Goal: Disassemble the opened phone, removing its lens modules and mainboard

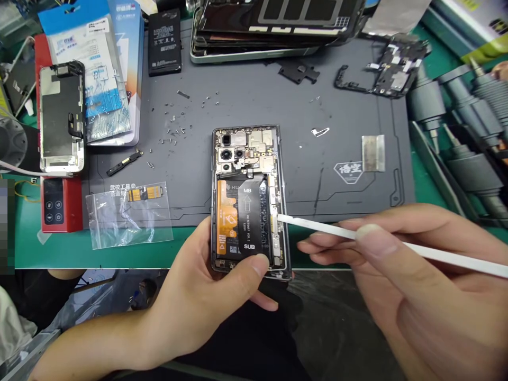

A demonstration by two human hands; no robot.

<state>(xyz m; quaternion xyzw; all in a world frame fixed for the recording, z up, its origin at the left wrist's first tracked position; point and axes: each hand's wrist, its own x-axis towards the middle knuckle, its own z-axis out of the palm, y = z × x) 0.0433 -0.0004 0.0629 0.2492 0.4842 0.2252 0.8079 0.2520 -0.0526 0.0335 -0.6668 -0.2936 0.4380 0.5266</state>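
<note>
One red device (61, 205) stands at the far left, a phone screen (62, 116) just above it. Next, a clear bag (129, 222) lies on the surface (190, 159), below scattered screws (174, 129). The left hand (214, 291) holds the open phone (248, 201) at the surface's near edge, centre; its grip is closed about the lower end, thumb on the black flex (246, 211). To the right, the right hand (405, 264) pinches a white stick (341, 230) between thumb and fingers, the stick's tip at the phone's right side.
</note>
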